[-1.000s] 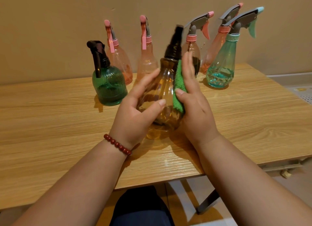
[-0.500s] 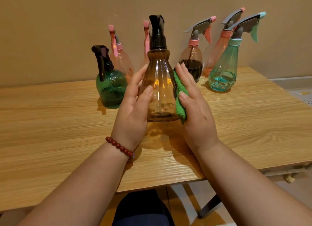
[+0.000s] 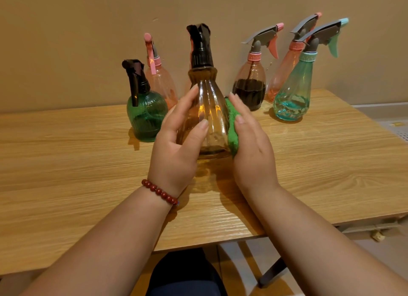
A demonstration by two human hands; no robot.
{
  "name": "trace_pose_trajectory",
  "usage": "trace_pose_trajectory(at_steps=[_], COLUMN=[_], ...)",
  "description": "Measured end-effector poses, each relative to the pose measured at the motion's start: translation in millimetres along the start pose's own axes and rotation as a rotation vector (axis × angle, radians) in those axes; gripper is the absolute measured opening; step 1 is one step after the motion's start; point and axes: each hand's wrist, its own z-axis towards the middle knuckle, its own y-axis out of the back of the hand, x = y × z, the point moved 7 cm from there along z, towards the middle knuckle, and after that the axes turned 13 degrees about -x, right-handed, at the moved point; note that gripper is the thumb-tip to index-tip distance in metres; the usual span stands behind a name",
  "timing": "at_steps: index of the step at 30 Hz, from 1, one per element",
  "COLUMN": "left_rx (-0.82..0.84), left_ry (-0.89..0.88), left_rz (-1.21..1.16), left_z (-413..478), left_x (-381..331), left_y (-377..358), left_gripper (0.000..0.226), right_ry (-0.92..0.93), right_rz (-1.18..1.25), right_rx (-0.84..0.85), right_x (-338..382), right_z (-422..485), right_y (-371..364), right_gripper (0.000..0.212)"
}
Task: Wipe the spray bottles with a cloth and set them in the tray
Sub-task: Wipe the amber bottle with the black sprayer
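An amber spray bottle with a black trigger head is upright over the middle of the wooden table, enclosed by both hands. The left hand, a red bead bracelet at its wrist, curls fingers and thumb round the bottle's left side, while the right hand presses a green cloth against its right side with nearly straight fingers. Behind, toward the wall, stand a green bottle, a pink bottle, a bottle holding dark liquid and a teal bottle.

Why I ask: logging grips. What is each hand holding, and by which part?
Left hand grips the amber bottle round its lower body; right hand presses the cloth flat against the bottle's side.
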Motion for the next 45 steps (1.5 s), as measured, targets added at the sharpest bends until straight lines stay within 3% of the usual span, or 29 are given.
trace_pose_trajectory(at_steps=[2, 5, 6, 13, 15, 18, 20, 26, 32, 36, 45], left_rx=[-0.005, -0.006, -0.004, 0.035, 0.033, 0.024, 0.025, 0.060, 0.185, 0.262, 0.036], left_ry=[0.007, 0.019, 0.018, -0.007, -0.017, -0.030, -0.018, 0.018, 0.049, 0.003, -0.045], left_rz=[0.005, 0.009, 0.009, 0.016, 0.031, 0.061, 0.053, -0.020, 0.017, 0.183, 0.105], left_z=[0, 0, 0, -4, -3, -2, -2, -6, -9, -14, -5], left_x=[1, 4, 4, -2, -1, 1, 1, -3, 4, 5, -1], left_y=[0, 0, 0, -3, -4, -2, -1, -4, -11, -18, 1], left_gripper=[0.051, 0.053, 0.053, 0.051, 0.051, 0.053, 0.052, 0.048, 0.051, 0.051, 0.048], right_ry=[0.055, 0.367, 0.395, -0.072, 0.031, 0.368, 0.441, -0.110, 0.149, 0.104, 0.134], right_rz=[-0.031, -0.149, -0.149, 0.014, -0.007, -0.119, -0.135, 0.120, 0.018, 0.006, -0.044], right_rx=[0.021, 0.091, 0.095, 0.061, 0.049, 0.077, 0.085, 0.052, -0.013, -0.004, 0.160], right_x=[4, 23, 24, -10, -2, 22, 27, -6, 10, 3, 3], right_z=[-2, -12, -12, 5, 2, -9, -11, 6, 6, 15, 0], right_y=[0, -6, -6, 2, 3, -2, -4, 5, 14, 17, -1], right_gripper=[0.043, 0.048, 0.050, 0.040, 0.042, 0.047, 0.048, 0.047, 0.045, 0.051, 0.051])
